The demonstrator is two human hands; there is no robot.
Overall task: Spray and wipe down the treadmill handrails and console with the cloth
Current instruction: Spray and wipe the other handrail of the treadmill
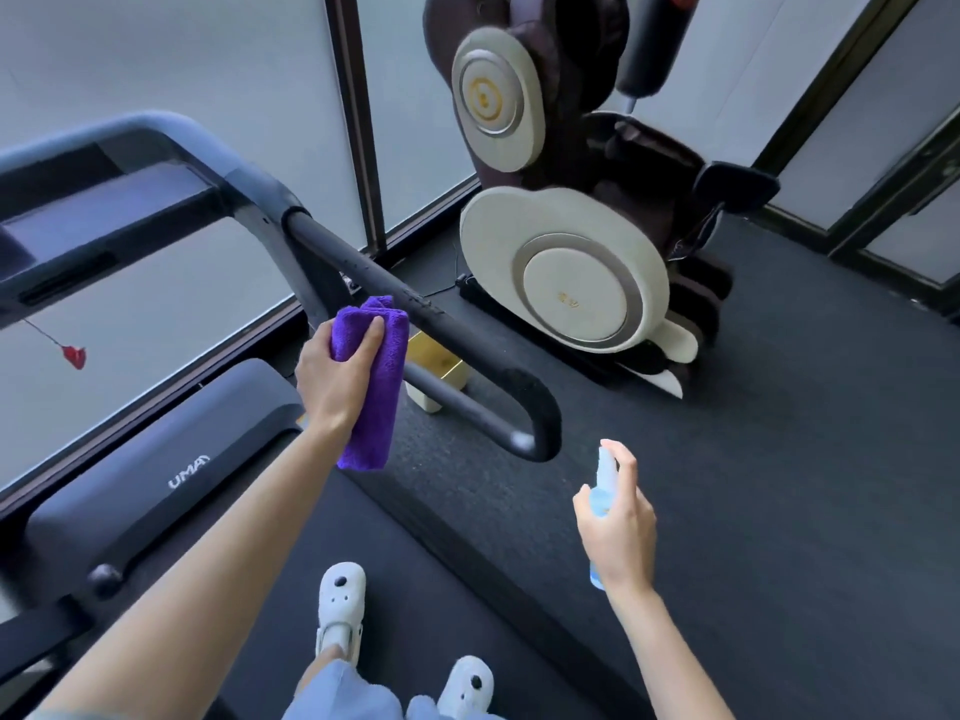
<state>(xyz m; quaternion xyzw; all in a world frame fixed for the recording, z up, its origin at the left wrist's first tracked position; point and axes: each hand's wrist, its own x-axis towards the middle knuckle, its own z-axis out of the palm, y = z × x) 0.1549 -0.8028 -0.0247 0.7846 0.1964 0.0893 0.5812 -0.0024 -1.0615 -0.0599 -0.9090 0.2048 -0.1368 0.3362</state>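
Observation:
A black right handrail [457, 330] of the treadmill runs from the console [104, 210] down to a curved end at centre; small droplets dot its upper length. My left hand [337, 371] grips a folded purple cloth [374, 397] just left of the rail, its top edge touching or nearly touching the bar. My right hand [618, 522] holds a small pale-blue spray bottle [605, 485] upright, index finger over the nozzle, below and right of the rail's end.
A cream and dark massage chair [566, 252] stands right behind the rail. Frosted windows [182, 70] line the back. A red safety clip [74, 356] hangs from the console. The treadmill motor cover [171, 459] lies lower left, and my white slippers [340, 605] stand on the belt.

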